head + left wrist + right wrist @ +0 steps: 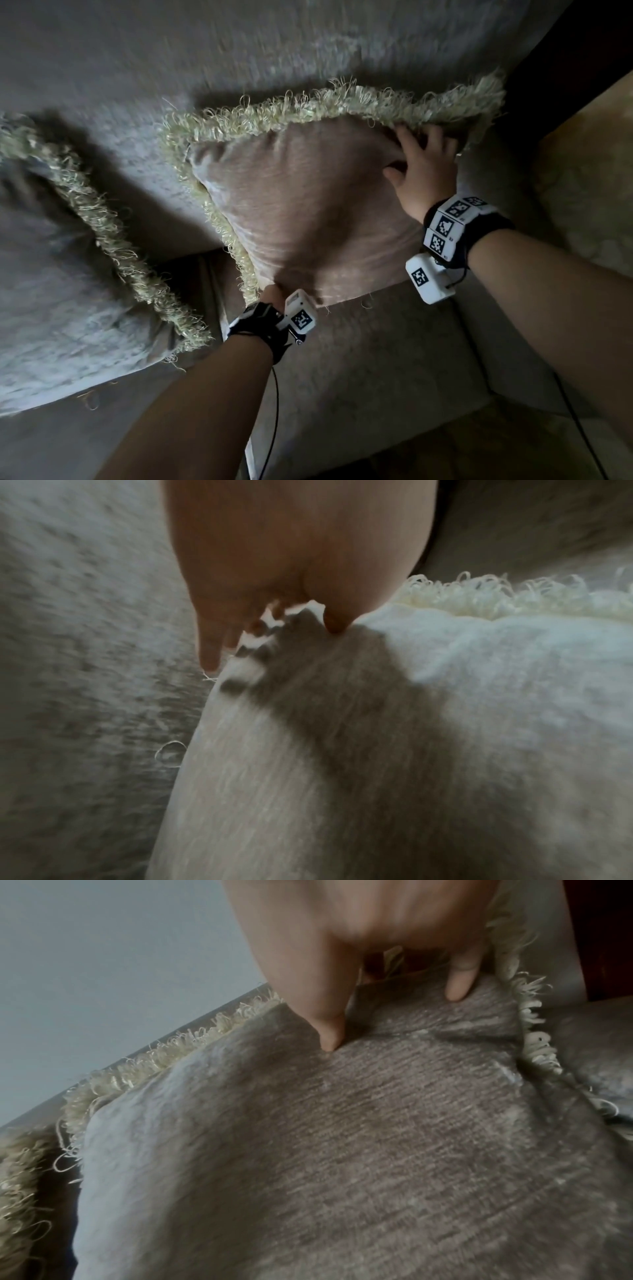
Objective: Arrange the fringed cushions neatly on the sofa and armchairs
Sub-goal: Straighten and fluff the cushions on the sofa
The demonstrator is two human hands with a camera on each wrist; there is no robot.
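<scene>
Both hands (pixel 423 164) on fringed cushion (pixel 308 205)

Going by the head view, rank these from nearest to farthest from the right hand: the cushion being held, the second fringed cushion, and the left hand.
1. The held cushion: the right hand grips its upper right corner.
2. The left hand: at that cushion's lower left corner, diagonally opposite.
3. The second fringed cushion: far left, leaning against the sofa back.

Head view looks down from above the sofa (pixel 376 359); wrist views sit close, sharing the fringed cushion (pixel 308 205).
</scene>
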